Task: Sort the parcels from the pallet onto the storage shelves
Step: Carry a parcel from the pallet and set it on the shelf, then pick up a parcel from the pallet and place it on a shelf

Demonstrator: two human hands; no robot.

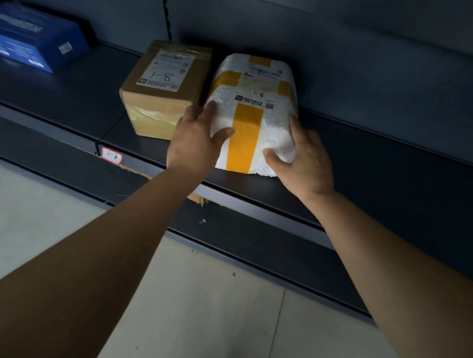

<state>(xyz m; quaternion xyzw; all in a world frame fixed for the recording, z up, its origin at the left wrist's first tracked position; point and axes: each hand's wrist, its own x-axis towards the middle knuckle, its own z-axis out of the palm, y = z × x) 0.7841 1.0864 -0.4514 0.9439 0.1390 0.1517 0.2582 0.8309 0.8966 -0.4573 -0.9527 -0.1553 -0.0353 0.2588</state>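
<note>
A white foam parcel (252,102) bound with yellow tape is placed on the dark shelf (391,166), just beside a cardboard box (163,94) marked 1-8. Its near right corner is gripped by the right hand (305,161). The left hand (194,143) is pressed against the near left corner, fingers spread and, it seems, straight.

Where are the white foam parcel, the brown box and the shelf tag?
white foam parcel (246,140): head view, yellow tape on its front.
brown box (166,69): head view, label on its top.
shelf tag (111,156): head view, its handwritten face.
</note>
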